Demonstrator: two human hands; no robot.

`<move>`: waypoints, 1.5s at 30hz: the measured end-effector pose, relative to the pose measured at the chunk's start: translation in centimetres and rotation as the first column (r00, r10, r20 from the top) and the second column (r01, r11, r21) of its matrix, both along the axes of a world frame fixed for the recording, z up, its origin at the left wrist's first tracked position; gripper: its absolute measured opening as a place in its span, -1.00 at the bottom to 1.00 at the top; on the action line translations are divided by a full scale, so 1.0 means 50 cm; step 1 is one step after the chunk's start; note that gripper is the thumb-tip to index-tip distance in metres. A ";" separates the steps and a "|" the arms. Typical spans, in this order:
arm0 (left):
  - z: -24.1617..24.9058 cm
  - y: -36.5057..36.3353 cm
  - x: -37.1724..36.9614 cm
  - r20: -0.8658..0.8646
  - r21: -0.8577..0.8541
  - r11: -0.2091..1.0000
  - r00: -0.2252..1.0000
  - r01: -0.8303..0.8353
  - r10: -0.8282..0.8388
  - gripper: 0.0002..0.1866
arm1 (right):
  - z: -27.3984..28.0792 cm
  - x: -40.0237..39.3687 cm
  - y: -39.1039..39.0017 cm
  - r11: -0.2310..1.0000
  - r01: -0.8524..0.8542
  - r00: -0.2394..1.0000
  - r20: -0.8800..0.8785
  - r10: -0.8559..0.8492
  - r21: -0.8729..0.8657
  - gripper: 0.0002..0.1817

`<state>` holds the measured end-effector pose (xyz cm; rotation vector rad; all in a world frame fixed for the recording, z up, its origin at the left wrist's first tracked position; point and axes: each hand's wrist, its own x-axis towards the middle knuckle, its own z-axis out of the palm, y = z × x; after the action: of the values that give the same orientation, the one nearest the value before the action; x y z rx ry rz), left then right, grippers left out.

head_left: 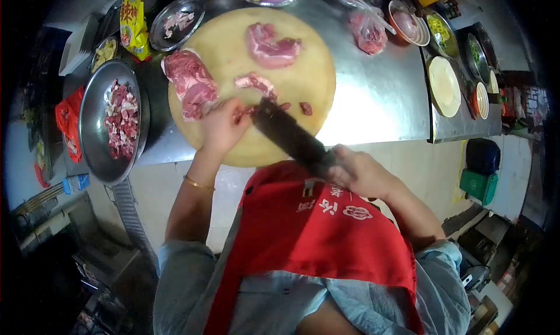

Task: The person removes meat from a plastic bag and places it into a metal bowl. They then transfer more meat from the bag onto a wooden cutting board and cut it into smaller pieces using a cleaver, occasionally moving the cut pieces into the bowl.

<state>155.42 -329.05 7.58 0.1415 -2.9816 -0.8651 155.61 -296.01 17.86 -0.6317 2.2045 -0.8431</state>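
Observation:
My right hand [364, 172] is closed round the handle of a dark, broad-bladed cleaver [291, 135], whose blade reaches over the front part of a round cutting board [315, 55]. Near the blade's tip, my left hand [223, 124] pinches a small strip of meat [249, 110] against the board. Just beyond lies a longer pale and red strip [255, 83]. A large piece of raw meat [190, 81] rests at the board's left edge, beside my left hand. Another thick piece [272, 45] lies farther back, and a small dark red bit [305, 108] sits to the right.
Left of the board stands a large metal bowl [86, 110] of cut meat, with a smaller metal bowl [156, 37] behind it. A yellow packet [134, 26] is near them. A bagged piece of meat [368, 34] and several dishes, including a pale oval plate [444, 87], stand right.

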 end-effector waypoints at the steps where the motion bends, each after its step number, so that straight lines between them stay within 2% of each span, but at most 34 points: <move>1: 0.003 -0.001 0.020 0.040 0.071 0.996 0.998 -0.049 0.046 -0.87 | 0.000 -0.005 0.002 0.996 0.085 0.992 0.091 -0.085 0.001 -0.71; 3: 0.013 -0.009 0.067 0.132 0.201 0.965 0.981 -0.168 0.143 -0.85 | 0.007 -0.019 0.011 0.971 0.236 0.932 0.275 -0.234 0.027 -0.72; 4: 0.011 -0.013 0.085 0.072 0.108 0.988 0.992 -0.111 0.104 -0.84 | 0.012 -0.019 0.016 0.973 0.231 0.954 0.192 -0.228 0.011 -0.68; 6: 0.006 -0.010 0.109 -0.034 -0.084 0.996 0.999 -0.002 -0.001 -0.82 | 0.008 -0.012 0.024 0.978 0.206 0.968 0.152 -0.200 -0.029 -0.71; 9: 0.026 0.006 0.103 -0.066 -0.176 0.983 0.997 -0.044 0.033 -0.81 | 0.001 -0.008 0.028 0.978 0.200 0.979 0.060 -0.196 -0.063 -0.75; 11: 0.036 0.031 0.083 -0.157 -0.144 0.987 0.986 -0.077 0.054 -0.77 | 0.002 -0.009 0.027 0.985 0.170 0.984 -0.046 -0.171 -0.029 -0.76; 15: 0.023 0.073 0.051 -0.266 -0.154 0.986 0.964 -0.064 0.021 -0.69 | 0.031 -0.022 0.003 0.991 0.113 0.992 -0.071 -0.108 0.070 -0.63; 18: -0.011 0.065 0.050 -0.287 -0.228 0.973 0.954 0.021 -0.088 -0.66 | 0.034 -0.023 -0.012 0.991 0.062 0.995 -0.084 -0.052 0.120 -0.65; 21: -0.021 0.045 0.079 -0.254 -0.196 0.973 0.953 0.118 -0.166 -0.65 | 0.028 -0.023 -0.013 0.996 -0.002 0.992 -0.126 0.013 0.089 -0.64; 24: -0.002 0.040 0.087 -0.381 -0.172 0.967 0.893 0.186 -0.240 -0.65 | 0.031 -0.028 -0.019 0.992 -0.037 0.986 -0.157 0.055 0.121 -0.63; 27: 0.003 0.040 0.103 -0.372 -0.138 0.979 0.908 0.150 -0.192 -0.70 | 0.043 -0.026 -0.034 0.999 -0.002 0.977 -0.214 0.012 0.047 -0.64; 30: -0.018 0.040 0.116 -0.382 -0.117 0.992 0.919 0.053 -0.095 -0.77 | 0.046 -0.035 -0.059 0.993 -0.096 0.956 -0.271 0.110 0.064 -0.66; 33: -0.010 0.039 0.128 -0.347 -0.167 0.986 0.935 0.015 -0.073 -0.77 | -0.002 -0.052 -0.056 0.940 -0.201 0.921 -0.274 0.276 0.275 -0.68; 34: -0.010 0.037 0.126 -0.360 -0.158 0.987 0.929 0.024 -0.080 -0.76 | -0.001 -0.058 -0.048 0.966 -0.161 0.925 -0.310 0.219 0.200 -0.69; 37: -0.008 0.034 0.147 -0.354 -0.141 0.989 0.931 0.045 -0.093 -0.74 | -0.011 -0.060 -0.035 0.981 -0.054 0.952 -0.287 0.106 0.184 -0.69; 41: 0.018 0.047 0.113 -0.327 -0.126 0.992 0.943 0.015 -0.056 -0.76 | 0.003 -0.049 -0.041 0.968 -0.090 0.954 -0.259 0.152 0.235 -0.70; 45: -0.001 0.061 0.085 -0.251 -0.143 0.990 0.967 0.015 -0.051 -0.74 | 0.006 -0.031 -0.048 0.987 -0.044 0.976 -0.204 0.075 0.153 -0.69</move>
<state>159.67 -325.99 7.55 -0.0222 -2.7970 -0.6199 154.06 -298.40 18.18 -0.7382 2.3970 -0.5980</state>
